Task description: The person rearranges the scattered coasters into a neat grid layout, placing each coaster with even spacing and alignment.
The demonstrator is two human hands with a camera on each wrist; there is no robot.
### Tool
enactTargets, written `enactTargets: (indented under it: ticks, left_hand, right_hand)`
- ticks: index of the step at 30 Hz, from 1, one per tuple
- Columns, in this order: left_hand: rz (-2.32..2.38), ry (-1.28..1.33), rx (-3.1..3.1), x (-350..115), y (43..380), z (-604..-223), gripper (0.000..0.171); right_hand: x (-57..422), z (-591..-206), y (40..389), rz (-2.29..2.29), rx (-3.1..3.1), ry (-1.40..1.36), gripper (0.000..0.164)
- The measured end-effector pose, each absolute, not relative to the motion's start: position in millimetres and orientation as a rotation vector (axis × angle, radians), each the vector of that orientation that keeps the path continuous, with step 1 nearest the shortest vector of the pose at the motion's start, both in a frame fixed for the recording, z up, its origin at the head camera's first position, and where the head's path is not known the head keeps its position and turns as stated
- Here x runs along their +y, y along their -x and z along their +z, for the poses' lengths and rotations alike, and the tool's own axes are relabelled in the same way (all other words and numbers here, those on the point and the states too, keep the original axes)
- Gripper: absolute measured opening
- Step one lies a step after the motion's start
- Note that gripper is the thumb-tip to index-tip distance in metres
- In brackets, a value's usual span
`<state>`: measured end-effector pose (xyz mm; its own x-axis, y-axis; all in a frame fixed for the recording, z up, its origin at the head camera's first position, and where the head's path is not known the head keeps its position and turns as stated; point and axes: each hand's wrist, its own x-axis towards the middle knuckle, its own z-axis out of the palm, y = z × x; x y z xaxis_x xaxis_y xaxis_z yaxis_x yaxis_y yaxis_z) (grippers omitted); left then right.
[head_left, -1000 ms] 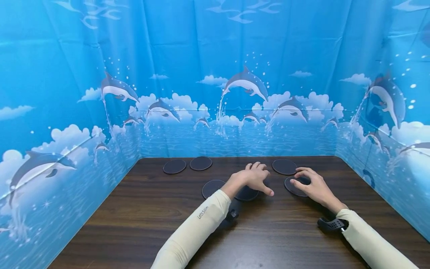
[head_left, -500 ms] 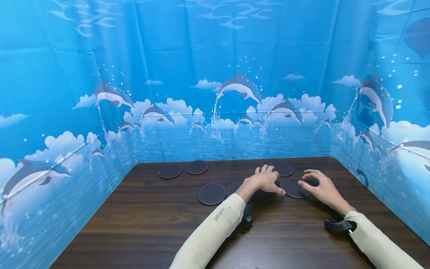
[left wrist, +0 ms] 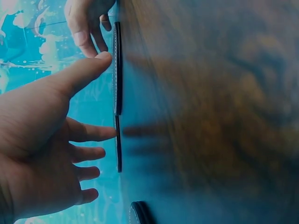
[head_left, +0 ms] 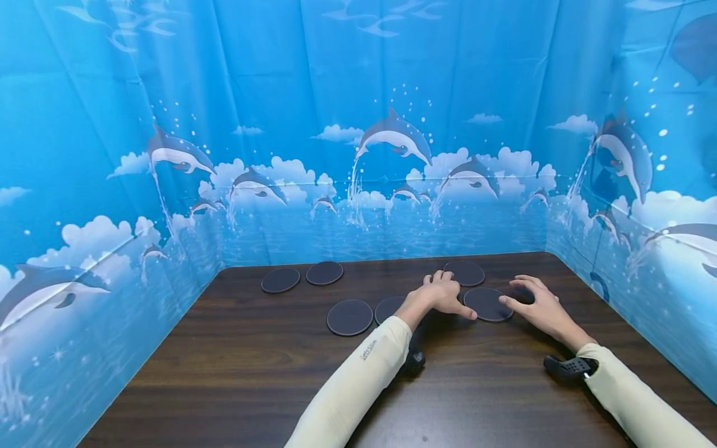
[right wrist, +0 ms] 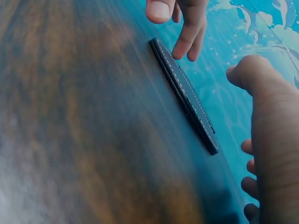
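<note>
Round dark coasters with stitched edges lie flat on the table. My left hand (head_left: 442,295) hovers with spread fingers just left of the near right coaster (head_left: 488,304), its thumb tip close to the rim. Behind it lies the far right coaster (head_left: 466,274), partly overlapped by the left fingers. My right hand (head_left: 542,309) is loosely bent at the near right coaster's right side, holding nothing. In the left wrist view the left hand (left wrist: 51,135) has straight fingers beside the edge-on coaster (left wrist: 117,70). The right wrist view shows the right thumb apart from the coaster (right wrist: 184,98).
Two coasters lie left of the left hand, a front left coaster (head_left: 350,317) and a half-covered coaster (head_left: 389,307). Farther back sit a far left coaster (head_left: 281,280) and its neighbour coaster (head_left: 325,273). A blue dolphin curtain (head_left: 291,230) encloses the wooden table (head_left: 235,367).
My left hand has moved right, from over the middle coasters to beside the near right coaster. The right hand has drawn back slightly right from over that coaster. The head view has shifted slightly.
</note>
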<state>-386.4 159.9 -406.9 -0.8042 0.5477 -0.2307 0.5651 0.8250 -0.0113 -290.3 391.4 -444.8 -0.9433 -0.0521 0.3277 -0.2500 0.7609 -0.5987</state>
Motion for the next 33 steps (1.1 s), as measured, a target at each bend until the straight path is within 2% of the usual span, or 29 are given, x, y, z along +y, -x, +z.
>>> enactTargets:
  ticks: [6, 11, 22, 28, 33]
  left_hand:
    - [-0.167, -0.867, 2.788, 159.4, 394.3, -409.4, 0.081]
    - [-0.155, -0.894, 2.773, 159.1, 397.4, -411.1, 0.074]
    - [-0.007, -0.972, 2.777, 151.3, 372.2, -400.2, 0.068]
    - [0.033, -1.131, 2.78, 143.8, 360.9, -394.6, 0.061]
    - [0.033, -1.13, 2.789, 143.3, 358.8, -393.7, 0.06]
  right_hand:
    - [387.7, -441.8, 294.5, 0.881, -2.713, -0.248, 0.085]
    - [384.5, -441.6, 298.9, 0.828, -2.761, -0.274, 0.093]
    - [386.5, -444.5, 294.7, 0.814, -2.762, -0.316, 0.08]
    - [386.3, -446.6, 290.7, 0.859, -2.763, -0.361, 0.079]
    - [388.0, -447.1, 290.4, 0.874, -2.773, -0.407, 0.083]
